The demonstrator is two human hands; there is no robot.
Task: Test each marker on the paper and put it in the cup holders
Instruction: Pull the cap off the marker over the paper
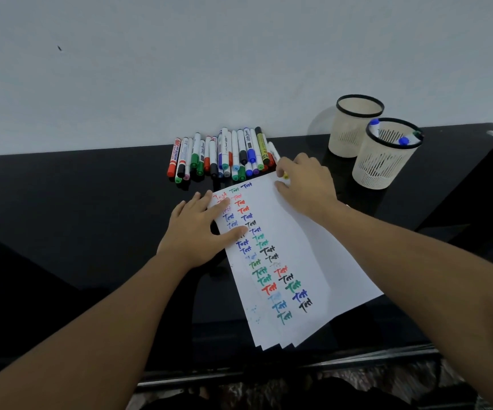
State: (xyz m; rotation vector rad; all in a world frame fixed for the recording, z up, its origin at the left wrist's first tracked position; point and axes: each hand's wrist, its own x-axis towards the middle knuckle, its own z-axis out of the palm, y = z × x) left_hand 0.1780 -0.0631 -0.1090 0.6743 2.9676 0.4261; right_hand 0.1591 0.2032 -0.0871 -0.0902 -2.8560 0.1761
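Our flat left hand [202, 224] pins the paper [292, 250]; our right hand [304, 180], beside the marker pile [224, 155], pinches a yellow-tipped marker [285, 174]; we lift it cleanly.

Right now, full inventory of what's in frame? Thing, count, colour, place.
markers: a pile, too overlapped to count; red, green, blue, black, purple caps; far edge of the table by the wall
paper: a few stacked sheets, white; middle of the table; top sheet bears columns of "Test" in red, blue, green, black
near cup: one, cream mesh with black rim; right side; holds markers with blue caps
far cup: one, same kind; behind the near cup, by the wall; contents hidden
table: one, black, glossy
wall: white
left hand: flat on the paper's left edge
right hand: at the paper's top right corner, fingers at a marker with a yellow tip
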